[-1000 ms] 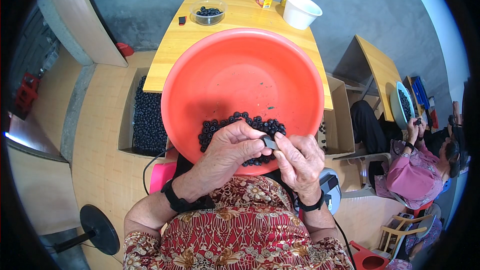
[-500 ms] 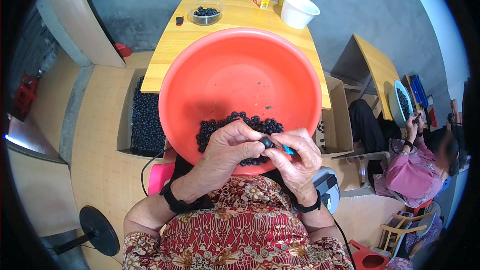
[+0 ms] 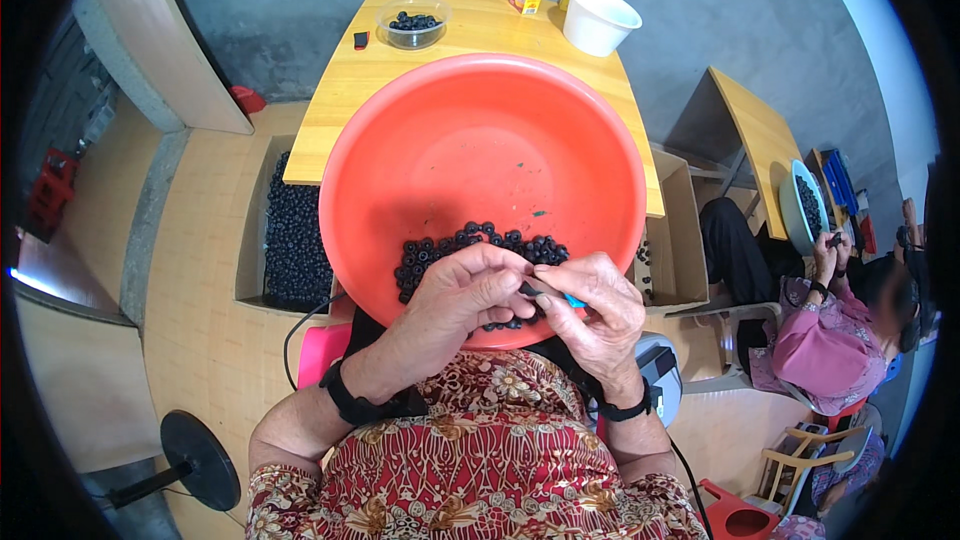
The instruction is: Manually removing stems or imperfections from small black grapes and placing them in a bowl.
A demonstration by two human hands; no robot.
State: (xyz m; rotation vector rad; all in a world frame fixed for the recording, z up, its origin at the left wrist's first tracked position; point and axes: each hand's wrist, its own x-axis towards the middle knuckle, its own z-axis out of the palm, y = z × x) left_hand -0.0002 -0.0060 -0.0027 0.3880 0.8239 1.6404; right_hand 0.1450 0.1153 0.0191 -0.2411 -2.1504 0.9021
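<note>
Desk: the yellow wood desk (image 3: 345, 90) lies in front of you, with the big red basin overlapping its near side in your view.
Red basin: this wide basin (image 3: 590, 160) sits below and beyond your hands; its smooth wall looks like stiff plastic, light for its size, and its rim would be your natural hold.
Left carton: the cardboard carton (image 3: 252, 260) on the floor to your left is full of small dark pieces.
Pile: black round pieces (image 3: 425, 255), several with a hole in the end, gather at the basin's near side; they look glossy and may roll or slip under light pressure.
Left hand: your left hand (image 3: 465, 285) has its thumb and fingers closed in a pinch on 1 dark piece.
Right hand: your right hand (image 3: 595, 310) curls its fingers around a slim tool, the thumb close to the piece.
Slim tool: only the blue part (image 3: 573, 301) shows clearly; the tip is too hidden to judge, so treat it as possibly sharp and hold it by the blue part.
Dark piece: it sits between your 2 hands, above the pile (image 3: 528, 290), partly covered; it is probably light, firm and slippery, so pinch it at its sides and keep your fingertips off the tool's line.
</note>
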